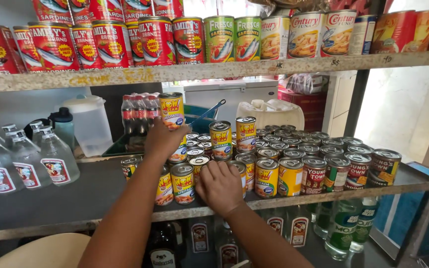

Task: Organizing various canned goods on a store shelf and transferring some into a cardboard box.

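Note:
My left hand (pixel 162 139) is raised over the middle shelf (pixel 50 206) and grips a yellow-and-red can (pixel 171 110), held upright above the stacked cans. My right hand (pixel 219 186) rests lower, fingers curled on a yellow can (pixel 238 168) in the front row. Around both hands stand several yellow cans (pixel 266 176) with pull-tab lids, some stacked two high (pixel 220 139). To the right are several red, green and dark-labelled cans (pixel 314 173).
Clear glass bottles (pixel 26 161) stand at the left of the shelf, with a white jug (pixel 89 121) and dark soda bottles (pixel 137 114) behind. The upper shelf (pixel 214 69) carries rows of red, green and white cans. More bottles (pixel 343 228) stand on the shelf below.

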